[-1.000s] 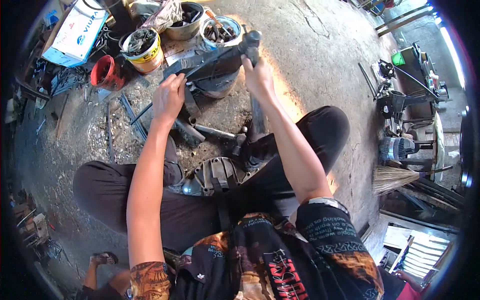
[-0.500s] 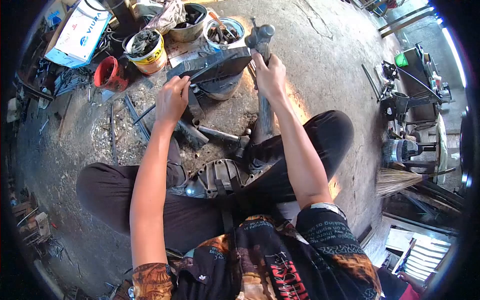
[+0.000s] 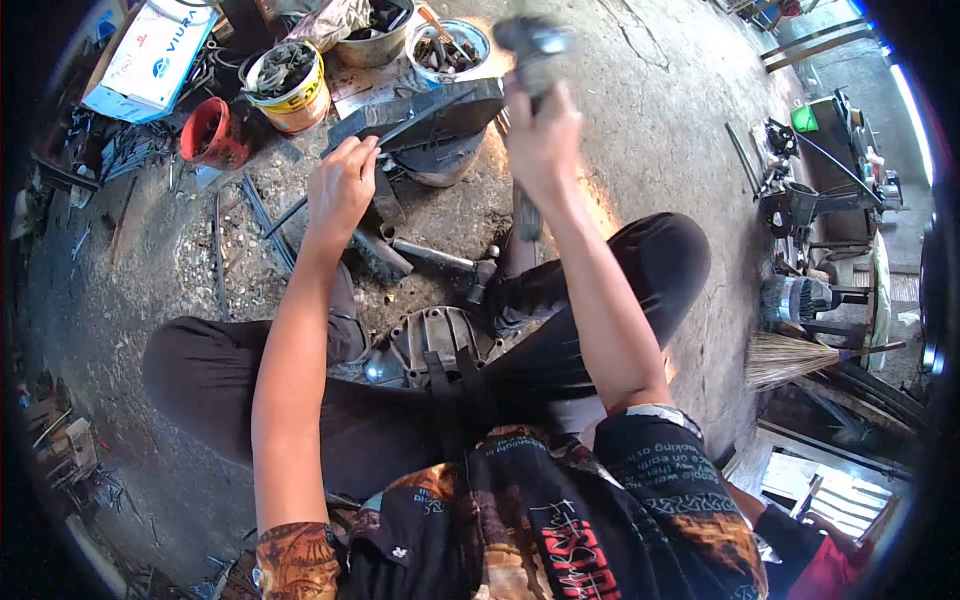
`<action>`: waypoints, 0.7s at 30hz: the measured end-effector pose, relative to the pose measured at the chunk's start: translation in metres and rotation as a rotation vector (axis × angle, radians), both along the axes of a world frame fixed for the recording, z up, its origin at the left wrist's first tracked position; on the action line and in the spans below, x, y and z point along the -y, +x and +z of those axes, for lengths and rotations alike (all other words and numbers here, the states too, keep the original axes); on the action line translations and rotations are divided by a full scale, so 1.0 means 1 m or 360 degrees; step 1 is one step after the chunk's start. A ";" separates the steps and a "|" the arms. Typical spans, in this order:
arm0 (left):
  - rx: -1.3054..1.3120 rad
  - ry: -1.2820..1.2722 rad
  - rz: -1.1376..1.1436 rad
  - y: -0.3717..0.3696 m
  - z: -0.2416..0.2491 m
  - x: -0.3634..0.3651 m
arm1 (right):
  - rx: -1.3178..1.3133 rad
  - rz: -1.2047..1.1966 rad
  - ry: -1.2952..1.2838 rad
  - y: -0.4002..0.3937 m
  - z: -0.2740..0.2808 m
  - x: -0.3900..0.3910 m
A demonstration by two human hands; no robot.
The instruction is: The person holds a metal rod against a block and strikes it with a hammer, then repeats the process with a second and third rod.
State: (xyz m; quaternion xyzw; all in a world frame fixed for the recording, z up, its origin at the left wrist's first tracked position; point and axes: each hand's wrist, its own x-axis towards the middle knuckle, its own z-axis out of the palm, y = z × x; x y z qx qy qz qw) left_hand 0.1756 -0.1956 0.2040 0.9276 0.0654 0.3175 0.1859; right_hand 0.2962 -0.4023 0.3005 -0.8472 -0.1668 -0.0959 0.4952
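My left hand [image 3: 343, 190] is closed around a thin dark metal rod [image 3: 412, 124]. The rod's far end lies along the top of a dark anvil block [image 3: 468, 108], and its near end sticks out on the left below my wrist. In my right hand [image 3: 545, 150] is a hammer [image 3: 527, 205], gripped by its handle. The hammer head is raised to the right of the block and smeared by motion. A second hammer [image 3: 435, 254] rests on the floor in front of the block, beside a short piece of pipe [image 3: 383, 256].
Behind the block stand a yellow-labelled bucket [image 3: 300, 108], a red bucket [image 3: 218, 140] and a white bucket [image 3: 462, 72] of scraps. Several rods [image 3: 268, 222] lie on the left. A ribbed metal casting [image 3: 430, 335] sits between my legs. A broom [image 3: 792, 362] lies right. Another person's red sleeve [image 3: 832, 572] shows lower right.
The hammer in my right hand has shifted slightly up and is now blurred. My left hand still holds the rod on the block. More of the other person shows at lower right.
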 end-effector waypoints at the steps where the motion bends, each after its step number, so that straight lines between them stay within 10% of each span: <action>1: -0.0117 -0.0040 -0.0004 -0.003 0.007 0.002 | -0.0081 0.0079 -0.0257 0.007 -0.015 -0.001; 2: -0.0101 -0.0036 -0.0015 -0.005 0.006 0.003 | 0.0047 -0.0070 -0.0622 0.021 -0.051 -0.001; 7: 0.0051 -0.0065 0.0131 -0.006 -0.004 -0.012 | -0.0862 -0.0159 0.0161 0.029 -0.028 0.016; 21: 0.0018 -0.0025 0.0016 -0.003 0.006 -0.001 | -0.0292 0.0068 -0.0268 0.014 -0.009 0.004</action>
